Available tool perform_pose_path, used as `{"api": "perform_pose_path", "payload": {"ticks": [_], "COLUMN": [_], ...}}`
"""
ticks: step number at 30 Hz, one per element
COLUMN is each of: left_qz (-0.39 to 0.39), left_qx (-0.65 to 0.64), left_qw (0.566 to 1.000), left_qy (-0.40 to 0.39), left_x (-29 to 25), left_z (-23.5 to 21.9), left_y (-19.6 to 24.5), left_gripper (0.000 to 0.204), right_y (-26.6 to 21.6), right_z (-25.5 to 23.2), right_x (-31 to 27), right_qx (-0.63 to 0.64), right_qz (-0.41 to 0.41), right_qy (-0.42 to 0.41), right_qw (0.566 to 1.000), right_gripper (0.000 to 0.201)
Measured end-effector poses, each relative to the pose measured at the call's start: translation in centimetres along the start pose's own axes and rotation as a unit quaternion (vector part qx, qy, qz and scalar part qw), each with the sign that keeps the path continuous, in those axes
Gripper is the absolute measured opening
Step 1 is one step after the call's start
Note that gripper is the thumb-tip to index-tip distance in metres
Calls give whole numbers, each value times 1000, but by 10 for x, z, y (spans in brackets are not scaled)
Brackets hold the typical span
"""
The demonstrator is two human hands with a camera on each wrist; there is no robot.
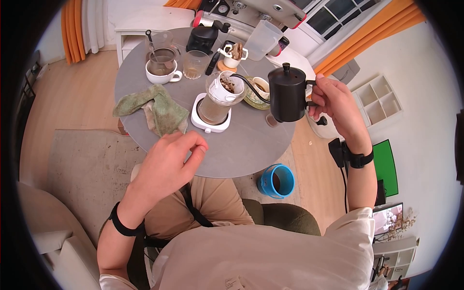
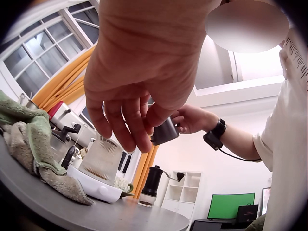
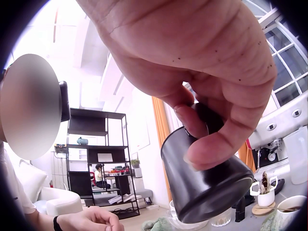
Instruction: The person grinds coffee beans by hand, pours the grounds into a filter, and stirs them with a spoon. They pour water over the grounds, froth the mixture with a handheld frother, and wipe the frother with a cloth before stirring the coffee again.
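My right hand (image 1: 336, 99) grips the handle of a black gooseneck kettle (image 1: 287, 99). The kettle's thin spout reaches left, its tip at the rim of a white coffee dripper (image 1: 218, 92) with dark grounds inside. Below the dripper stands a glass server (image 1: 212, 113) on a white round-cornered base (image 1: 201, 124). In the right wrist view, fingers curl round the handle and the kettle (image 3: 202, 178) tilts. My left hand (image 1: 166, 162) holds nothing, its fingers loosely bent above the table's near edge, close to a green cloth (image 1: 166, 111).
A white cup (image 1: 157, 79) with a strainer, a glass (image 1: 193, 72) and a black jug (image 1: 202, 38) stand farther back on the grey round table (image 1: 241, 154). Behind the spout is a patterned cup (image 1: 261, 87) on a saucer. A blue bucket (image 1: 287, 181) stands on the floor.
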State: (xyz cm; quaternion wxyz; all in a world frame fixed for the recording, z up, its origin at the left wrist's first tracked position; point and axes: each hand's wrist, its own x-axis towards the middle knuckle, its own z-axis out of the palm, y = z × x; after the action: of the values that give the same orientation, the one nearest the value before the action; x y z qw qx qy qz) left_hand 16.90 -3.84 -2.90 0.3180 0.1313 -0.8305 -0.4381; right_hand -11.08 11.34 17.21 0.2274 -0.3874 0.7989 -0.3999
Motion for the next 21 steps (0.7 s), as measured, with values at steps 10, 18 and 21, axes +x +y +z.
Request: {"api": "perform_pose_path", "payload": {"ticks": [10,18,21], "left_qz": [0,-2,-2], "left_qx": [-4,-8,-7], "left_qw": [1000,1000,1000], "left_qy": [-2,-5,-5], "left_x": [0,0,0], "left_z": [0,2,2], "left_y": [0,-1,0], "left_gripper": [7,7,7], "right_y": [4,9,11], "right_z": [-4,-9,-12], "right_x": [3,1,1], "right_qx": [-7,-8,-6], "right_qz": [5,5,7], "right_qy": [6,16,15], "right_qw": [1000,1000,1000], "right_gripper": [44,44,44]}}
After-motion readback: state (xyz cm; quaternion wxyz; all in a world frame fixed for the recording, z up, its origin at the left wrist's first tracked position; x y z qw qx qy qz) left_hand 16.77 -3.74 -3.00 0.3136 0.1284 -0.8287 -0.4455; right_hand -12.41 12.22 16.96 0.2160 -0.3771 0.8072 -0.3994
